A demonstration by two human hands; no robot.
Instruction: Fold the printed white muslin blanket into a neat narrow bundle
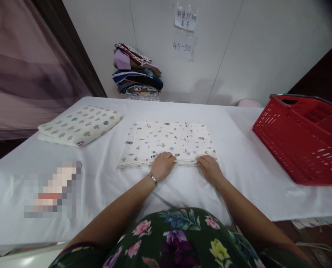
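A white cloth (166, 139) with small printed figures and plants lies folded into a flat rectangle in front of me. My left hand (163, 166) is closed on its near edge, a bit left of my right hand; a metal bracelet circles that wrist. Further right along the same edge, my right hand (210, 168) pinches the layers near the right corner. Both thumbs are mostly hidden. To the left lies another folded cloth (85, 124), cream with mushroom-like prints, apart from both hands.
A red plastic basket (302, 145) stands on the right of the white-covered table (238, 149). Behind the table rises a pile of folded fabrics (138, 74) against the wall. A pixelated item (56, 186) lies at the left front. Paper notes (184, 46) hang on the wall.
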